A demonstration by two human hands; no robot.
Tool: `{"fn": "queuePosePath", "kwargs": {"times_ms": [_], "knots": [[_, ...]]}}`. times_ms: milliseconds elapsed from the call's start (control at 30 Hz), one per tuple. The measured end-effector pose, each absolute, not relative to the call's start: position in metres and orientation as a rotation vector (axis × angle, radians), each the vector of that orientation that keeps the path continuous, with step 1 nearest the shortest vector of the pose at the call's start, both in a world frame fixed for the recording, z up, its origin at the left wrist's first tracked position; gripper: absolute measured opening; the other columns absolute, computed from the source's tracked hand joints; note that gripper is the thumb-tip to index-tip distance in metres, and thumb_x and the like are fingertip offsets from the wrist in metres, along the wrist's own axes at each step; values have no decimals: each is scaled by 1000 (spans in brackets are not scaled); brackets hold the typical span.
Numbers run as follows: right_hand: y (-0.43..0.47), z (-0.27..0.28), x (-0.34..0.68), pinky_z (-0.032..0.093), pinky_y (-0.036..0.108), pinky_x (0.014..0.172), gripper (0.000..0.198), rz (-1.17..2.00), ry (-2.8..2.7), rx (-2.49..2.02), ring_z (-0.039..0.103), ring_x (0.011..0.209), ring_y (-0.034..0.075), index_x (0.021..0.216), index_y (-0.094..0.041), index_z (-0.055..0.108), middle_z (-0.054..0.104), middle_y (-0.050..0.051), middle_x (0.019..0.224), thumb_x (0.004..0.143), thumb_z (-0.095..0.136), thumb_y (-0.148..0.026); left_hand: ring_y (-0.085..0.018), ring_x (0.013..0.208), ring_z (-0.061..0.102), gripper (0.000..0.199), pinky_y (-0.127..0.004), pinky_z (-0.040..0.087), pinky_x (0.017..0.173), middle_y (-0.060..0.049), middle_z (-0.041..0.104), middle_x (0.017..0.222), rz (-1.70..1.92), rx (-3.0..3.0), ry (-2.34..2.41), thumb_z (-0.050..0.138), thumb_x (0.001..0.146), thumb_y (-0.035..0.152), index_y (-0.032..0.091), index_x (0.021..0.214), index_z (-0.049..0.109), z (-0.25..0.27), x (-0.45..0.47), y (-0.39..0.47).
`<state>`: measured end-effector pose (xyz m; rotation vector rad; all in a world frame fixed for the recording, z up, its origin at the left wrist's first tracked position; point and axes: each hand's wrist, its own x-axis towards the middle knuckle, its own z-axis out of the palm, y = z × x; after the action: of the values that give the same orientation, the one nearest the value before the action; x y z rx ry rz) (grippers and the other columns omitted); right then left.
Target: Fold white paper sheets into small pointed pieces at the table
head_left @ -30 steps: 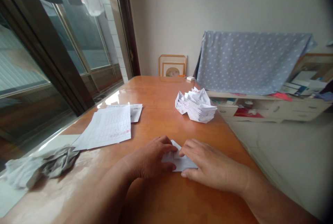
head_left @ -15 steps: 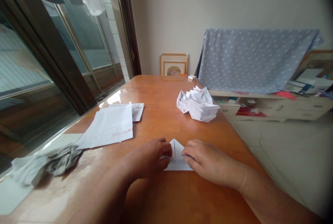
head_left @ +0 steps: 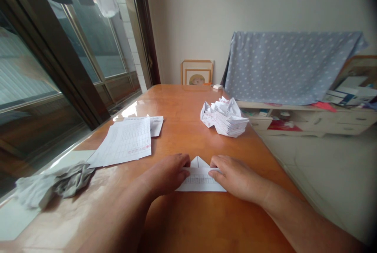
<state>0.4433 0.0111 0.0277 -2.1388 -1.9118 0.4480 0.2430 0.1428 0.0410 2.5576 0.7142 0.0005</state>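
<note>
A folded sheet of white paper (head_left: 200,185) lies on the wooden table in front of me, its peak pointing away and a printed strip running across its near part. My left hand (head_left: 173,172) pinches its left side, thumb on top and fingers curled behind. On the right side, my right hand (head_left: 231,174) grips the paper the same way. Both hands partly cover the ends of the strip. Beyond them stands a stacked cluster of folded white paper pieces (head_left: 225,117).
Written sheets (head_left: 123,143) lie to the left on the table (head_left: 176,108). Nearer, a crumpled grey cloth (head_left: 70,180) rests by the left edge. A small white box (head_left: 217,87) sits at the far end. A low cabinet (head_left: 338,121) stands to the right.
My hands have moved slightly apart along the folded paper. A flat printed strip now shows across its near part, and less of the peak is visible above it.
</note>
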Motion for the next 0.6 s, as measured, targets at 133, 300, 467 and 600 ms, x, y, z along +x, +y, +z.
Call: {"fn": "queuePosePath", "kwargs": {"times_ms": [133, 300, 467, 600], "knots": [[12, 25, 445, 32, 29, 66, 14, 455, -1875, -2163, 61, 84, 20, 91, -21, 58, 68, 5, 92, 94, 55, -35, -21, 86, 61, 11, -30, 45, 72, -6, 66, 99, -21, 2553, 751, 52, 82, 18, 21, 92, 58, 43, 242, 141], [12, 25, 444, 32, 28, 66, 14, 476, -1843, -2163, 61, 82, 19, 90, -22, 57, 68, 3, 91, 93, 56, -36, -20, 83, 59, 14, -29, 43, 70, -5, 64, 96, 22, 2608, 731, 51, 79, 14, 21, 91, 56, 40, 238, 146], [12, 28, 443, 32, 29, 65, 12, 496, -1826, -2162, 61, 83, 20, 90, -21, 58, 68, 4, 91, 92, 56, -33, -19, 84, 57, 18, -29, 43, 72, -6, 61, 95, 197, 2682, 725, 51, 79, 10, 19, 92, 57, 45, 238, 145], [13, 24, 444, 32, 29, 65, 13, 476, -1834, -2153, 62, 82, 20, 90, -21, 59, 68, 4, 90, 92, 58, -34, -16, 78, 56, 15, -26, 43, 69, -4, 61, 94, 218, 2594, 549, 47, 85, 12, 20, 92, 58, 46, 247, 133]]}}
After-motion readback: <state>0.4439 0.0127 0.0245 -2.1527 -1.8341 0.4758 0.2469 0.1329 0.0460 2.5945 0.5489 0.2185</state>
